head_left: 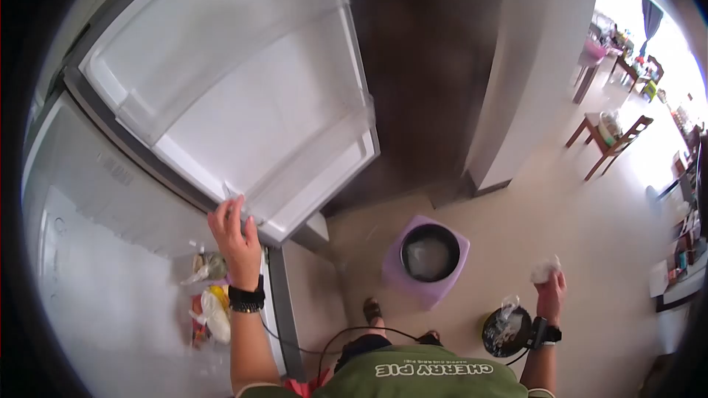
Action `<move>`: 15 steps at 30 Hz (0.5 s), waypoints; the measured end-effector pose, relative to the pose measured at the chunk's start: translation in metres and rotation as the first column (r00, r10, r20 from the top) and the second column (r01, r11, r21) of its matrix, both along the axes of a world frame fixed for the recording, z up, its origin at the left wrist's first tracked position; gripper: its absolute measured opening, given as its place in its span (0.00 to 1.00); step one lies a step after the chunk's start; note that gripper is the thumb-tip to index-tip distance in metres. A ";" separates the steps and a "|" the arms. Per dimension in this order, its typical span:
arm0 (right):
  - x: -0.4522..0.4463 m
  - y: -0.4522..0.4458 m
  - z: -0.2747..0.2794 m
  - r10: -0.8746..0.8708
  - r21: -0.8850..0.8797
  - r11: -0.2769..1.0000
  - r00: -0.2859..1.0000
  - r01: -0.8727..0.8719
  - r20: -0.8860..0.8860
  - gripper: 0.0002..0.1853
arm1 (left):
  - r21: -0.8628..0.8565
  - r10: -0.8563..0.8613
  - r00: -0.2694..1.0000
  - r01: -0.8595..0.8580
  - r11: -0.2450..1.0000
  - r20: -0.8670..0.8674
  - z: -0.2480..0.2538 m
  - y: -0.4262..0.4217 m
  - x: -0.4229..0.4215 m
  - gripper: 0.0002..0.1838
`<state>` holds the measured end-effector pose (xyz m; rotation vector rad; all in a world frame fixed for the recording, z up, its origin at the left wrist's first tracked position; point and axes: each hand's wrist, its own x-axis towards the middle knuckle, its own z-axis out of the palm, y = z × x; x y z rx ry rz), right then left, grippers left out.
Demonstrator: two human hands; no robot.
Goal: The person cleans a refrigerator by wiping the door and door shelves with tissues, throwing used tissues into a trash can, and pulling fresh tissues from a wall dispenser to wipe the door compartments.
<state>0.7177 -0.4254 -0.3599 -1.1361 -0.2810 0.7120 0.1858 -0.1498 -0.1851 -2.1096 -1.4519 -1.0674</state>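
My left hand (236, 239) is raised at the lower inner edge of the open fridge door (243, 96), fingers apart, with a small clear scrap of plastic near the fingertips. My right hand (551, 295) is out to the right, its fingers closed on a whitish, crumpled plastic bag (545, 270). Below it on the floor stands a dark bowl (507, 330) with clear plastic and pale contents. Between my hands, a black pot (430, 253) sits on a purple stool (398, 269). Bagged food (215, 313) lies inside the fridge (110, 280) at the left.
A white pillar (520, 81) rises behind the stool. Farther right are a wooden chair (611, 140) with a bag on it and cluttered shelves (689, 243). A black cable (324, 350) runs across the front of my body.
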 end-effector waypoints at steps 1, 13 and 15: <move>-0.026 0.040 0.043 0.059 0.032 0.998 0.997 -0.061 0.053 0.15 | -0.006 -0.008 1.000 0.008 1.000 -0.015 0.000 0.008 -0.005 0.21; -0.263 0.391 0.283 0.214 -0.243 0.920 -0.124 -0.307 0.969 0.10 | -0.031 -0.092 0.996 0.092 0.995 -0.007 -0.015 0.031 -0.022 0.13; -0.271 0.446 0.266 0.148 -0.258 0.908 -0.324 -0.330 0.934 0.09 | -0.029 -0.116 0.993 0.117 0.993 0.025 -0.014 0.033 -0.023 0.13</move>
